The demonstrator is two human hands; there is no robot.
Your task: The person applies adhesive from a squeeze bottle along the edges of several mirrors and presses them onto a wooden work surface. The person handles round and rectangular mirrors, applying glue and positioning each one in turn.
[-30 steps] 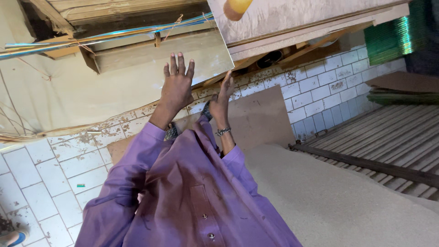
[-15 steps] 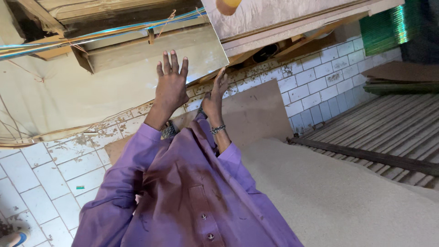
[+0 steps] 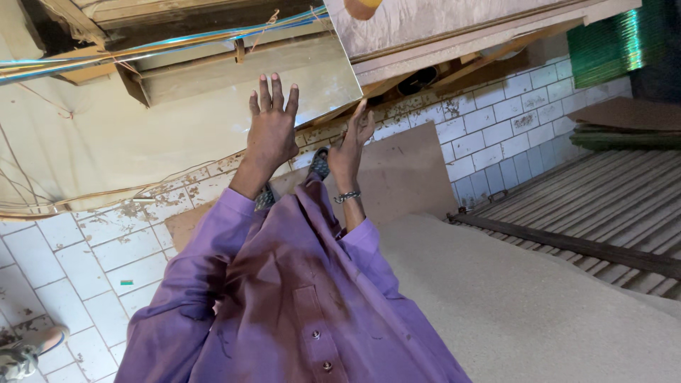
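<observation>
Head cam, looking down: left hand [image 3: 271, 131] is spread flat, fingers apart, pressing on a big pale sheet [image 3: 142, 135]. Right hand [image 3: 351, 145] is open too, edge-on at the sheet's side, gripping nothing. The sheet leans over the white tiled floor [image 3: 64, 262], beside a brown board [image 3: 404, 174].

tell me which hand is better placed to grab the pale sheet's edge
Likely the right hand: it sits at the pale sheet corner; the left hand lies flat on its face.

Single head-worn view, steeply downward, close over purple shirt [image 3: 284, 298]
</observation>
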